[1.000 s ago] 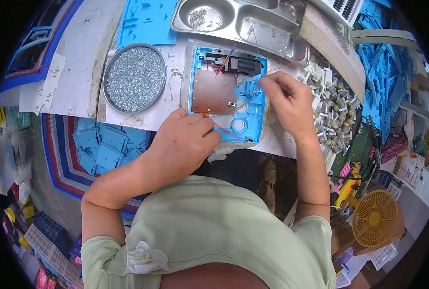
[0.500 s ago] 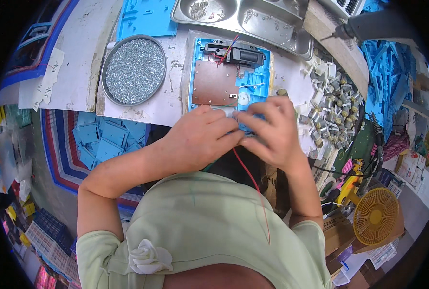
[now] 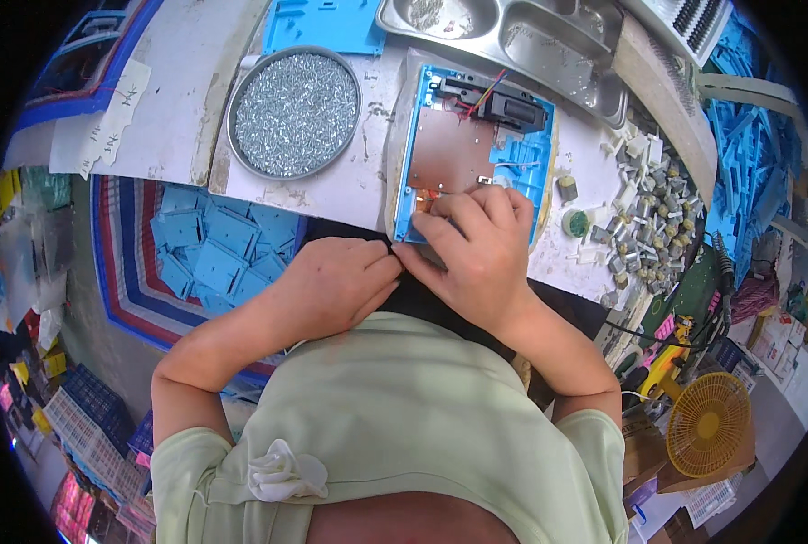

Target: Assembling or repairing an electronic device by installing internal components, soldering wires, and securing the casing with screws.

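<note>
Grip, left hand (image 3: 340, 286): fingers curled in, tips close to those of right hand (image 3: 477, 258) at near left corner of blue housing (image 3: 535, 150); whether closed on anything, hidden, cannot tell. Grip, right hand: fingers bent over near part of same housing, thumb toward left fingertips; anything pinched likewise impossible to tell. Housing: one, on table (image 3: 359, 195), open side up, directly beyond both hands. Judged in place: brown board (image 3: 454, 150), lying in left part; black module (image 3: 517, 113), along far end; small switch-like part (image 3: 484, 179), at right edge of board. Judged incomplete: interior uncovered; thin coloured wires (image 3: 486, 93) standing up loose by module; near interior partly hidden under right hand, state there unknown. Overall, by appearance, part-assembled. Stock about housing: grey round pan (image 3: 232, 131) to left, full of small silvery screws (image 3: 295, 113); metal compartment tray (image 3: 549, 59) on far side; flat blue panel (image 3: 322, 27), far left; heap of small white-and-metal parts (image 3: 640, 218) to right; green-topped round piece (image 3: 575, 223), between housing and heap. Below table at left: blue plates (image 3: 223, 258) in striped bag (image 3: 114, 254).
</note>
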Tool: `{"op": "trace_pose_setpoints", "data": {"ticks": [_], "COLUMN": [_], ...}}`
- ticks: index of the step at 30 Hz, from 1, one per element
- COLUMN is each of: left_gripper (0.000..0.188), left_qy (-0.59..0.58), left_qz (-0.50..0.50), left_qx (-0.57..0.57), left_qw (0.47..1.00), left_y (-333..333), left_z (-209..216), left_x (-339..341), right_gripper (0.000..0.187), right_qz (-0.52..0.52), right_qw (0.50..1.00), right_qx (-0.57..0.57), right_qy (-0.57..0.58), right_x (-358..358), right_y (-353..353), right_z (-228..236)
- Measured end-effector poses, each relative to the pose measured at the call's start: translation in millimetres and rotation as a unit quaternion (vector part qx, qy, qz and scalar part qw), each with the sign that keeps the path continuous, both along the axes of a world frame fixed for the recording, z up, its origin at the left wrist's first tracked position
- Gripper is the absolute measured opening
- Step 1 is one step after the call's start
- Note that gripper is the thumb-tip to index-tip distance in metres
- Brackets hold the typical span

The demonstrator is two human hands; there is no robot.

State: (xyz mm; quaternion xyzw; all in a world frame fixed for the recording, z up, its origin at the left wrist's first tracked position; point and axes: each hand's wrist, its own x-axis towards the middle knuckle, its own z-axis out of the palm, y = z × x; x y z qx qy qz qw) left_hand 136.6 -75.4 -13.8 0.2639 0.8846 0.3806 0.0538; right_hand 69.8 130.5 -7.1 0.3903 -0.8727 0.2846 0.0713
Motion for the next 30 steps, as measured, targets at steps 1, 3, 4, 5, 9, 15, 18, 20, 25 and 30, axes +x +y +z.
{"op": "trace_pose_setpoints", "data": {"ticks": [1,3,4,5,9,15,18,20,25,30], "left_gripper": [0.018,0.022,0.024,0.029,0.032,0.028,0.027,0.027,0.027,0.026], "left_qy": [-0.031,-0.072,-0.081,0.004,0.069,0.091,0.073,0.064,0.066,0.057], "left_qz": [-0.06,-0.015,0.006,0.024,-0.018,-0.052,-0.044,-0.037,-0.024,-0.045], "left_qx": [-0.024,0.04,0.073,0.093,0.096,0.082,0.094,0.094,0.097,0.076], "left_qw": [0.997,0.996,0.994,0.995,0.993,0.991,0.992,0.993,0.993,0.994], "left_y": [-11.3,-22.3,-23.5,-17.7,-17.8,-17.1,-18.9,-20.3,-16.8,-21.1], "left_z": [7.6,17.9,21.1,10.4,-23.6,-18.5,-14.8,-17.7,-18.1,-17.2], "left_x": [-6.0,-17.2,-30.1,-34.4,-40.2,-49.4,-49.4,-47.5,-46.2,-48.8], "right_gripper": [0.026,0.025,0.026,0.027,0.039,0.012,0.018,0.018,0.016,0.019], "right_qz": [0.004,0.011,0.005,0.015,0.175,-0.18,-0.199,-0.215,-0.146,-0.225], "right_qw": [1.0,1.0,1.0,0.999,0.974,0.976,0.917,0.89,0.893,0.933], "right_qx": [0.0,0.001,0.011,0.028,0.039,-0.121,0.01,0.066,-0.005,-0.231], "right_qy": [0.0,0.008,0.017,-0.002,-0.139,0.03,0.345,0.397,0.426,0.158], "right_x": [0.1,3.1,2.5,4.8,-37.6,-247.3,-367.4,-405.5,-444.5,-408.1], "right_y": [0.2,-0.9,-1.3,-0.6,26.3,90.4,101.0,95.7,102.3,151.0], "right_z": [-0.4,-0.7,0.0,4.2,34.7,66.7,59.2,52.3,39.2,80.5]}}
